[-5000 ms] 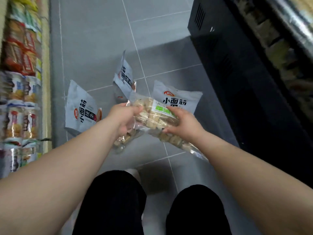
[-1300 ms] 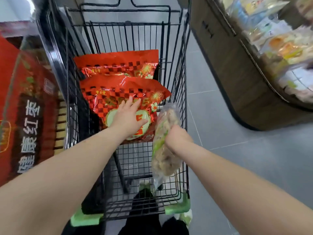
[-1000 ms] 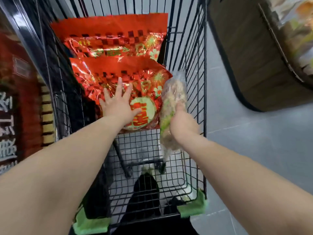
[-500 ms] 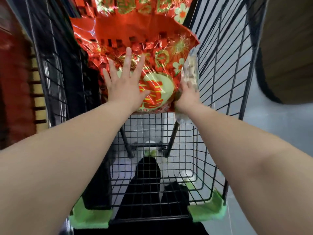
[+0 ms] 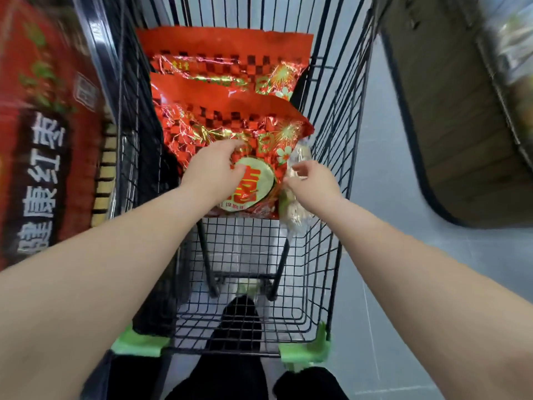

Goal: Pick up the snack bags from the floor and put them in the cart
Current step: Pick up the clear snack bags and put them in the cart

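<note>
Cart [image 5: 334,116]: left grip [image 5: 213,168] perhaps round red bag [image 5: 230,122], right grip [image 5: 313,179] slack beside snack bag [image 5: 297,216]; box [image 5: 43,145] "健康红枣".

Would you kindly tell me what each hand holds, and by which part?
Unclear: the right hand touches the clear snack bag at its middle; the left hand rests curled on the front red bag.

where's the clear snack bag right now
Head view: the clear snack bag stands on edge inside the cart, between its right wire wall and the nearer red foil bag, by the right hand.
</note>
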